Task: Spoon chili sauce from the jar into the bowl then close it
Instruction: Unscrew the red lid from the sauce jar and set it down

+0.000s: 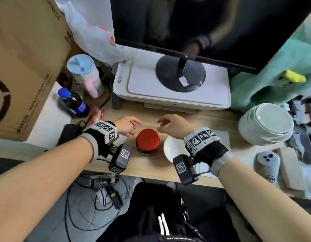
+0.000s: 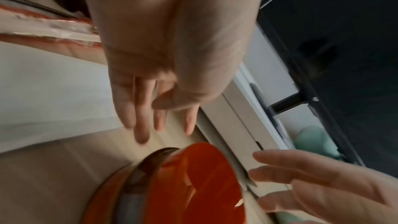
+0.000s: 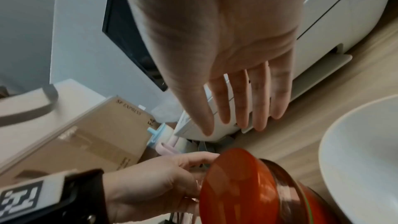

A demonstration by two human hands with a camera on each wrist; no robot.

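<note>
Between your two hands, near the front edge of the counter (image 1: 151, 168), stands the jar (image 1: 147, 151) with its red lid (image 1: 147, 138) on, so nothing has been spooned yet. Judge it a glass jar with a fair weight of sauce in it: stiff, breakable if tipped off the edge, and likely slick wherever oil has run down the side. Steady the body low with one hand and set the other around the lid's rim, where the fluted edge should give purchase for the twist. Your left hand (image 1: 127, 125) hovers just left of the lid, fingers relaxed and spread, holding nothing; your right hand (image 1: 173, 127) hovers just behind and right of it, fingers loosely extended, likewise empty. Neither plainly touches the jar. Just right of the jar sits the white bowl (image 1: 170, 149), partly under your right wrist, close enough that a short carry will do. No spoon is visible in any view. Farther right lies a stack of plates (image 1: 266, 126), and behind stands a printer (image 1: 172, 91) under a monitor (image 1: 212, 28).
</note>
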